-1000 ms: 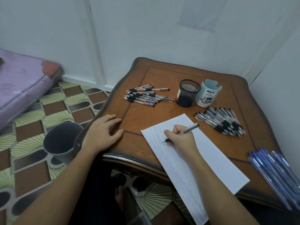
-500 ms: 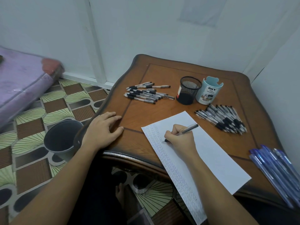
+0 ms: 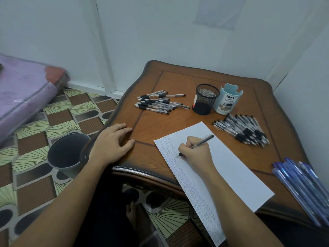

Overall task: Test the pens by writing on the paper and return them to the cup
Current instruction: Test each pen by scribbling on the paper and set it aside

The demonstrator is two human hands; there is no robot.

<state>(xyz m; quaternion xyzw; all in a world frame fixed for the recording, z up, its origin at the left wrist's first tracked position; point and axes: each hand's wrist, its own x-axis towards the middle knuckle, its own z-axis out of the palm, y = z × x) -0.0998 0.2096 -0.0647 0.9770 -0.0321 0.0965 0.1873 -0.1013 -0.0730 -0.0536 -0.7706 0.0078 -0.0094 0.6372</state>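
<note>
White walls meet in a corner behind a brown wooden worktop [image 3: 178, 125], seen from above. I see my right hand [image 3: 197, 155] curled around a black-and-clear pen [image 3: 204, 140]. Its tip touches a long white paper [image 3: 235, 168] lying slantwise under that hand, with rows of small scribbles down the sheet's left margin. My left hand [image 3: 112, 143] rests flat on the worktop's edge, left of the paper, with its fingers relaxed and holding nothing.

Beyond the right hand stands a black mesh cup [image 3: 206, 98], with a pale blue cup [image 3: 227, 100] just beside it. A far heap of pens [image 3: 158, 103] lies beyond the left hand. A second heap of pens [image 3: 243, 130] lies beyond and right of the right hand. Blue pens [image 3: 302, 184] lie well to the right of it. A dark bucket [image 3: 65, 154] stands on the patterned floor, just left of the left hand.
</note>
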